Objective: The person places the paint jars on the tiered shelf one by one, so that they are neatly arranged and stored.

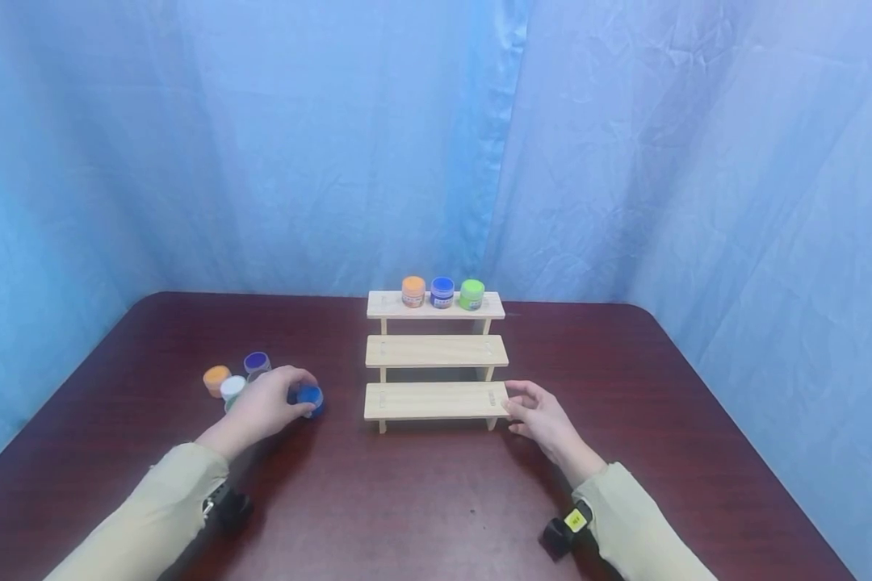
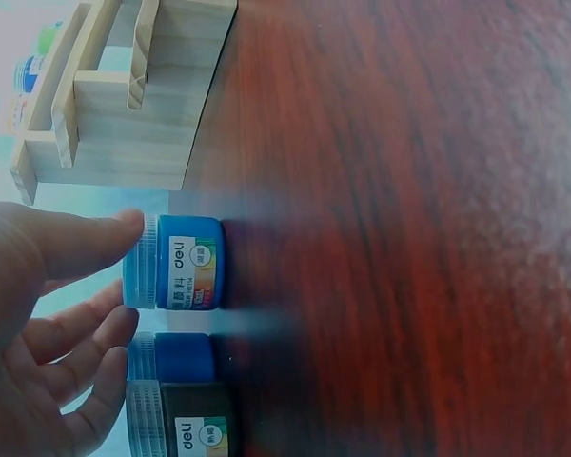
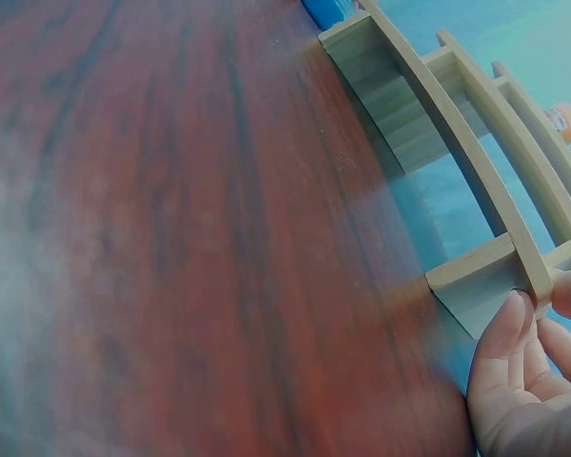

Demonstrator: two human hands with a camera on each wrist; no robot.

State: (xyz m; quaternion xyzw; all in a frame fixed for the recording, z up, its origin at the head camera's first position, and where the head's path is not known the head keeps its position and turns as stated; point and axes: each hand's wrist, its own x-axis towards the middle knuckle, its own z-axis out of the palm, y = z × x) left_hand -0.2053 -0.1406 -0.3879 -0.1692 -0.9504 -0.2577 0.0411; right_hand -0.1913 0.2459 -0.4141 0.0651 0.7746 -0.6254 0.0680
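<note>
My left hand (image 1: 265, 403) grips a blue paint jar (image 1: 310, 399) by its lid, thumb on one side and fingers on the other. In the left wrist view this jar (image 2: 186, 262) has a "deli" label and its base meets the table. My right hand (image 1: 547, 420) pinches the right end of the lowest board of a three-step wooden display stand (image 1: 436, 401); in the right wrist view, thumb and fingers close on the board's corner. Behind my left hand stand an orange-lidded jar (image 1: 216, 380), a white-lidded jar (image 1: 233, 388) and a purple-lidded jar (image 1: 257, 362); others are partly hidden.
Orange (image 1: 413, 292), dark blue (image 1: 442, 293) and green (image 1: 471, 294) jars stand in a row on the stand's top board. The dark red-brown table (image 1: 421, 500) spreads around it. Blue curtains (image 1: 320, 145) hang behind and at both sides.
</note>
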